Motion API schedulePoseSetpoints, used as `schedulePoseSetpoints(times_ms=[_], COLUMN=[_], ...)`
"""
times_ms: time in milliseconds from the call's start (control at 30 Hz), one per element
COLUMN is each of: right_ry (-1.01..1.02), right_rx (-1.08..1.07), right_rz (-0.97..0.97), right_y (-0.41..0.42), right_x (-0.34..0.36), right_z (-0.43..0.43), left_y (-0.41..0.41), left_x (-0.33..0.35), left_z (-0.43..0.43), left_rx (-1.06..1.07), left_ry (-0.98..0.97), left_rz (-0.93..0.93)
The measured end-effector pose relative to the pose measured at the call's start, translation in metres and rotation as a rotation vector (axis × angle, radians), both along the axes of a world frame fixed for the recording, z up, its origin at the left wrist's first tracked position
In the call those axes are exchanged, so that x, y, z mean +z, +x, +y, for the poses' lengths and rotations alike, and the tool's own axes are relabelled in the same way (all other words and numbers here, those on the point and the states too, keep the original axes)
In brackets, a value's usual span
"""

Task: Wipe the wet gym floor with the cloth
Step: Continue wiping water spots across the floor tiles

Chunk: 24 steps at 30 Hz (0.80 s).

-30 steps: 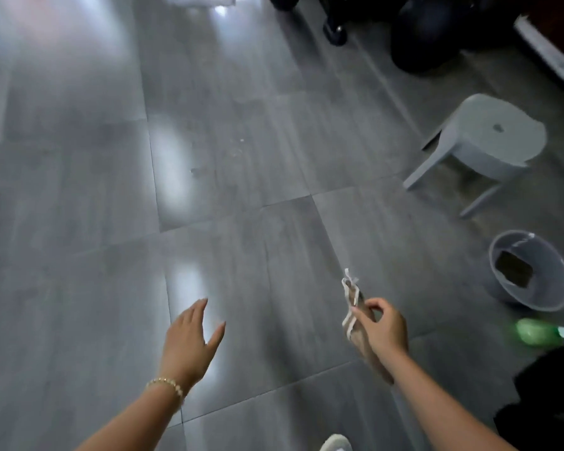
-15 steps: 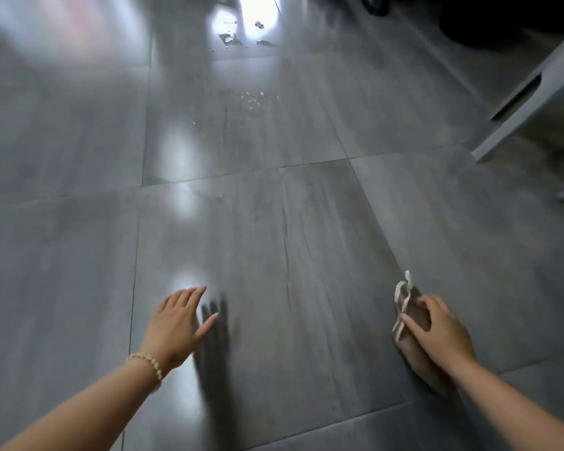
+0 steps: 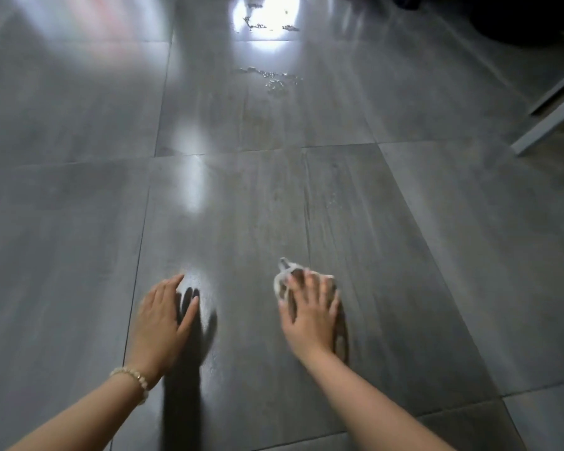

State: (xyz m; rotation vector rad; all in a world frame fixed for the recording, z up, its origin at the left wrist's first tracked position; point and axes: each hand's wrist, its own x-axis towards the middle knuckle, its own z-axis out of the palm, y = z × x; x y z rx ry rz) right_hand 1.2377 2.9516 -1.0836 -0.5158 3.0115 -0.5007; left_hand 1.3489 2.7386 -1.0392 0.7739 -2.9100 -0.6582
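**Cloth lies flat under the right hand, with the water far ahead**

Cloth, small and soft, brown with a white edge (image 3: 283, 278), lies on the shiny grey tile floor (image 3: 404, 255). The right hand (image 3: 310, 317) is on top of it. The fingers (image 3: 306, 281) are spread out and straight. They press down on the cloth and do not curl around it. Only the white edge and a bit of brown peek out past the fingertips.

The left hand (image 3: 163, 317) is just beside it, a little apart. Its fingers are straight and hold nothing. A dark shadow sits right next to it, so it is very low, but I cannot tell if it touches the floor. A string of pale beads (image 3: 134, 379) is on that wrist.

The little drops of water (image 3: 274, 79) are well ahead of both hands. A bigger wet patch (image 3: 264, 24) shines in the bright light even farther off. I think no wiping has reached the water yet.

The cloth looks thin, light and floppy. It will bunch up if pushed by one corner. A flat palm on the middle should slide it best. Once it soaks up water it will likely get heavier and drag more. The wet tiles look slippery, so the free hand could skid.

A grey stool leg (image 3: 547, 125) shows at the right edge.
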Motion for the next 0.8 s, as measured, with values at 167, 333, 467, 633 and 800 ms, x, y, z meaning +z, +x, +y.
schedulePoseSetpoints(times_ms=[167, 333, 467, 633, 800], right_ry=[-0.022, 0.018, 0.037, 0.013, 0.106], right_rx=[0.467, -0.754, -0.508, 0.341, -0.492], right_rz=[0.125, -0.107, 0.015, 0.048, -0.076], right_y=[0.022, -0.044, -0.008, 0.028, -0.031], right_x=[-0.005, 0.008, 0.000, -0.007, -0.003], right_z=[0.023, 0.186, 0.117, 0.064, 0.182], left_y=[-0.022, -0.034, -0.034, -0.042, -0.037], left_x=[0.002, 0.001, -0.013, -0.021, -0.029], left_z=[0.010, 0.036, 0.049, 0.064, 0.104], left_rx=[-0.021, -0.052, -0.157, -0.230, -0.235], left_ry=[-0.021, -0.007, -0.054, -0.102, -0.057], left_rz=[0.014, 0.056, 0.028, -0.022, -0.042])
